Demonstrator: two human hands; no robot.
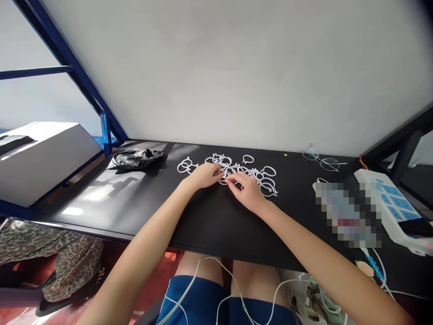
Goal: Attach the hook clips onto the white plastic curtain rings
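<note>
Loose white rings (268, 184) with small end loops, like curtain rings, lie in an overlapping pile on the black desk (216, 221). My left hand (205, 176) is at the near left side of the pile, its fingers closed in a pinch on a white ring (222, 182). Facing it from the right, my right hand (248, 192) pinches the same ring with thumb and forefinger. The fingertips are only a short gap apart. Fingers and other rings partly hide the held ring, so its exact shape there is unclear.
A crumpled black plastic bag (135, 159) lies at left. To the right are eyeglasses (320, 159), a blurred phone (345, 214) with a cable and a white power strip (394, 207). A white cord (238, 289) crosses my lap. Another person's patterned trousers (72, 257) show at lower left.
</note>
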